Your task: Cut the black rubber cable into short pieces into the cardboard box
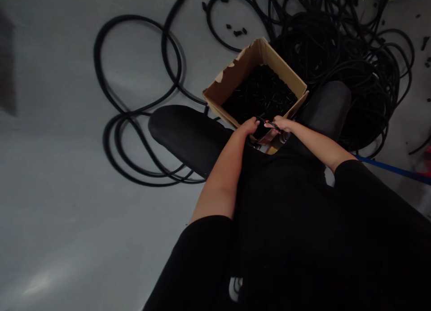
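Observation:
My left hand (250,126) is closed at the near edge of the cardboard box (232,70), pinching the end of a black hose. My right hand (282,123) is wrapped round a small dark hand tool (275,126) with an orange spot, which looks like a pair of cutters. The tool's tip is close to the fingers of my left hand; whether it touches the hose I cannot make out. Inside the box, between my knees, lies a heap of short black hose pieces (261,91).
A big tangle of black hose (363,95) is piled right of the box. Loose hose loops (138,19) lie on the grey floor (50,167) to the left. Several cut pieces (238,33) are scattered behind the box. A blue strip (390,167) runs along the right.

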A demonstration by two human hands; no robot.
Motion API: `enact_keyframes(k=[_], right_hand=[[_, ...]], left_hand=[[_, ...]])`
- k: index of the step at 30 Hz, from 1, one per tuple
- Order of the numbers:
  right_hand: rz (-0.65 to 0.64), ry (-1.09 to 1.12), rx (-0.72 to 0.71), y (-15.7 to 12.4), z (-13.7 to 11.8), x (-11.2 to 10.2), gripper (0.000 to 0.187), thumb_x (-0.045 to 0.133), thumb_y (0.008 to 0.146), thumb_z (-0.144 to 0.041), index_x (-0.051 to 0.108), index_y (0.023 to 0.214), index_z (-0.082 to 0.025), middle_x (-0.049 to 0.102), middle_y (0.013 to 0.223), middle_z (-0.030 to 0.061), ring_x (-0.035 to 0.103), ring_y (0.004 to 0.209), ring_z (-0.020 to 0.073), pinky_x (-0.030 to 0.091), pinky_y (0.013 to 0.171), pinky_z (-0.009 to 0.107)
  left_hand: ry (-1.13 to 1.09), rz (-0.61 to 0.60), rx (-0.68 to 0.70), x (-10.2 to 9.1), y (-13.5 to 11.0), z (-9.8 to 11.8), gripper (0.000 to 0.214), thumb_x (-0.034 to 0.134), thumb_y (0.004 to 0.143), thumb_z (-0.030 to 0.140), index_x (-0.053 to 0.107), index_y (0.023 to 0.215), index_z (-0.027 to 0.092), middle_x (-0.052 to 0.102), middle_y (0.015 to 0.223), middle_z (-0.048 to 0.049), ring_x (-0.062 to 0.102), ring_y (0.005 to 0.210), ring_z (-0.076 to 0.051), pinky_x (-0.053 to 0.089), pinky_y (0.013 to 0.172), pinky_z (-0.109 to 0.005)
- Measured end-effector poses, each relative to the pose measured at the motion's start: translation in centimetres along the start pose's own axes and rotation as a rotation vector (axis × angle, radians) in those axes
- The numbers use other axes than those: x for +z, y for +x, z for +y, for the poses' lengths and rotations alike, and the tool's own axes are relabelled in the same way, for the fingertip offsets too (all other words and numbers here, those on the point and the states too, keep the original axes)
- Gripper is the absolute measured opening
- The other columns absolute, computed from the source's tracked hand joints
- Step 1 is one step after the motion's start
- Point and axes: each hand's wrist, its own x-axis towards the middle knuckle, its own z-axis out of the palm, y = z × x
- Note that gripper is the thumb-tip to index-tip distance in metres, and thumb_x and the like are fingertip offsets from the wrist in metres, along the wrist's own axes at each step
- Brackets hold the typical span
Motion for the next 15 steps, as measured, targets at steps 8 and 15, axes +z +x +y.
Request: enact_keyframes(k=[8, 15], right_hand=[[0.022, -0.1, 0.028, 0.1, 0.5, 0.7, 0.067, 0.12, 0.098, -0.05, 0.061, 0.084, -0.022, 0.058, 0.058, -0.0065, 0.052, 0.05, 0.0082, 0.044, 0.041, 0.014], [0.034, -0.132, 0.057, -0.4, 0.2, 1.0, 0.067, 0.116, 0.101, -0.057, 0.062, 0.081, -0.022, 0.056, 0.052, -0.0039, 0.051, 0.05, 0.0105, 0.039, 0.041, 0.016]], left_hand=[[0.072, -0.057, -0.054, 0.8, -0.4, 0.6, 0.044, 0.053, 0.133, 0.029, 0.079, 0.165, 0.013, 0.078, 0.179, -0.0302, 0.076, 0.17, -0.04, 0.059, 0.135, -0.042], [0.052, -0.094, -0.068, 2.1, -1.1, 1.8, 0.042, 0.061, 0.131, 0.033, 0.081, 0.162, 0.013, 0.08, 0.176, -0.0309, 0.078, 0.168, -0.04, 0.061, 0.13, -0.039]])
